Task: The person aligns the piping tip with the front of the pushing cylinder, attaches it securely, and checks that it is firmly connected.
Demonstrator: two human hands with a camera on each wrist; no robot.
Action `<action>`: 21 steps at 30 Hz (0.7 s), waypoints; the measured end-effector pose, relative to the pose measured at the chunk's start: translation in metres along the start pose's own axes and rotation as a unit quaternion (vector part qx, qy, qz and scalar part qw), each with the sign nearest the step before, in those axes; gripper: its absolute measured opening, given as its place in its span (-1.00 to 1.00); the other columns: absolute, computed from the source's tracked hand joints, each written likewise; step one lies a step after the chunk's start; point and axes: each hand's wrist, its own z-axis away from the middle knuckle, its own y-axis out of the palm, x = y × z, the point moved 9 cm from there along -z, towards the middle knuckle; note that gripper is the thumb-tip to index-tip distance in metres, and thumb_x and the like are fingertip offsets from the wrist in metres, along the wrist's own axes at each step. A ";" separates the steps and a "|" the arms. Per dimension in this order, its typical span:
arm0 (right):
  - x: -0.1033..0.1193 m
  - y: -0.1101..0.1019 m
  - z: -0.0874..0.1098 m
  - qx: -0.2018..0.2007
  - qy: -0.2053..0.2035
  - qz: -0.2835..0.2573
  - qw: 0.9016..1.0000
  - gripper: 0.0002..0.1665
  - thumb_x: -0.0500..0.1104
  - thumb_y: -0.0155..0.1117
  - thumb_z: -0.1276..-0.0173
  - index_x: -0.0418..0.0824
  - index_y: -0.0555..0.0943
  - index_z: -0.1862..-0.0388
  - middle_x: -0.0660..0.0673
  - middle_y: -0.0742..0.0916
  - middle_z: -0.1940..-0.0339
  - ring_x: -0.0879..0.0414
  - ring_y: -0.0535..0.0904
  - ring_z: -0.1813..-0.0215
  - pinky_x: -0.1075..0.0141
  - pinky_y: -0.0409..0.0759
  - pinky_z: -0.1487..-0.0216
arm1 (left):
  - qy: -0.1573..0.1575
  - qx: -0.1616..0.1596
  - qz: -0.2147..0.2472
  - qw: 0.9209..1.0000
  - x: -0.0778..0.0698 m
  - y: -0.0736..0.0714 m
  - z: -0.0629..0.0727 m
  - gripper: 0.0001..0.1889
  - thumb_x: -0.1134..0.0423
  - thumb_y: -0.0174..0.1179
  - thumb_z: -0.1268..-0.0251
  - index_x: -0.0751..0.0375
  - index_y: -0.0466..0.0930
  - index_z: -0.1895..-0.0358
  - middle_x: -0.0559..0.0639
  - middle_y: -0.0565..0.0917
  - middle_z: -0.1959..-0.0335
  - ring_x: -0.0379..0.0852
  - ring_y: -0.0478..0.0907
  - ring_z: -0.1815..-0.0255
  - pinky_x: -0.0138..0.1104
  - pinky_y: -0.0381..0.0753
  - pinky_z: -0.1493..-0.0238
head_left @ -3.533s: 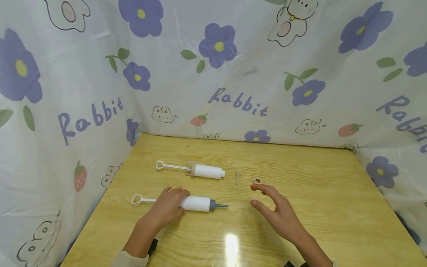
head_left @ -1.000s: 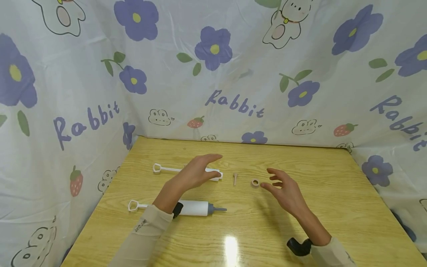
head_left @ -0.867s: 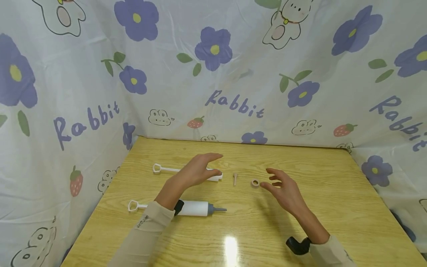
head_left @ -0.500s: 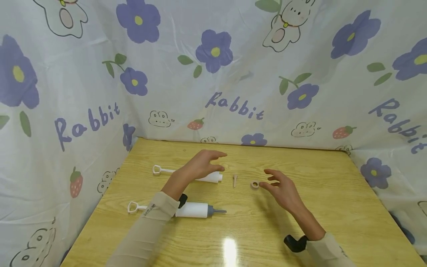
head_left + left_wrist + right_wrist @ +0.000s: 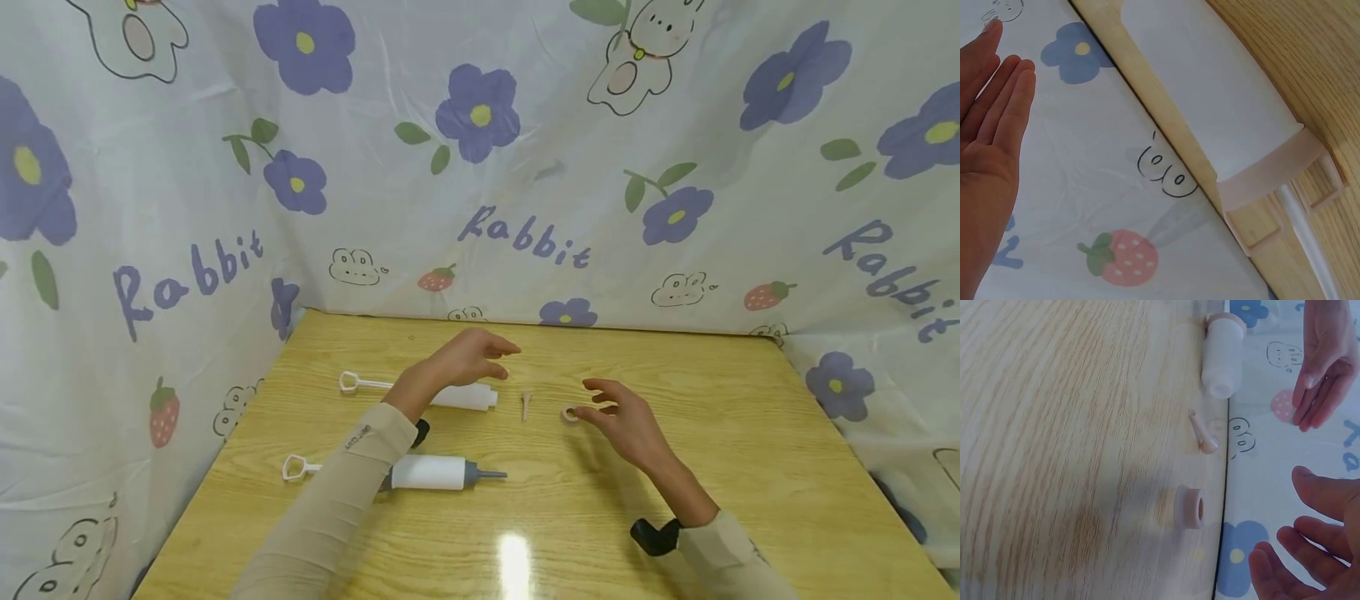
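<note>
My left hand (image 5: 472, 354) hovers over the far white syringe (image 5: 461, 397), fingers stretched rightward and holding nothing. That syringe lies on its side; the left wrist view shows its beige collar (image 5: 1272, 165) with two finger loops and the plunger rod. My right hand (image 5: 622, 417), also holding nothing, is above the table just right of a small beige ring (image 5: 1192, 509), thumb and fingers apart. In the head view the thumb partly covers the ring. Between the hands lies a beige cone-shaped nozzle (image 5: 526, 406). Nearer me is a second white syringe (image 5: 427, 472) with a grey tip, partly behind my left sleeve.
The wooden table (image 5: 600, 542) reaches back to a patterned curtain (image 5: 405, 192), which also hangs along the left and right sides. Each syringe's looped plunger handle points left. A black wrist camera (image 5: 655, 537) sits on my right wrist.
My left hand, which lay on the near syringe, has moved up and over the far one, then drifted further right. My right hand has shifted slightly left toward the ring lately. The parts stay put.
</note>
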 end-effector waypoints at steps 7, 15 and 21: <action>-0.003 0.004 -0.004 0.002 -0.007 0.002 1.000 -0.38 -0.06 0.38 -0.47 -0.27 0.52 -0.42 -0.34 0.64 -0.35 -0.27 0.61 -0.28 -0.10 0.68 -0.20 | 0.005 0.013 0.026 1.000 0.005 0.008 -0.018 -0.50 0.33 0.35 -0.39 0.15 0.58 -0.38 0.11 0.61 -0.39 0.12 0.52 -0.44 -0.16 0.58 -0.40; -0.011 0.009 -0.009 0.013 0.010 0.010 1.000 -0.38 -0.09 0.35 -0.49 -0.30 0.49 -0.44 -0.36 0.62 -0.35 -0.29 0.62 -0.25 -0.09 0.69 -0.16 | 0.008 0.022 0.007 1.000 0.008 0.016 -0.034 -0.50 0.34 0.34 -0.39 0.23 0.57 -0.38 0.11 0.62 -0.37 0.11 0.54 -0.41 -0.17 0.59 -0.38; -0.016 0.011 -0.010 0.010 0.021 0.014 1.000 -0.37 -0.10 0.35 -0.49 -0.32 0.48 -0.44 -0.38 0.61 -0.36 -0.31 0.62 -0.25 -0.10 0.69 -0.15 | -0.004 0.041 0.012 0.999 0.010 0.022 -0.042 -0.52 0.36 0.34 -0.39 0.22 0.59 -0.36 0.10 0.61 -0.38 0.11 0.53 -0.41 -0.13 0.57 -0.39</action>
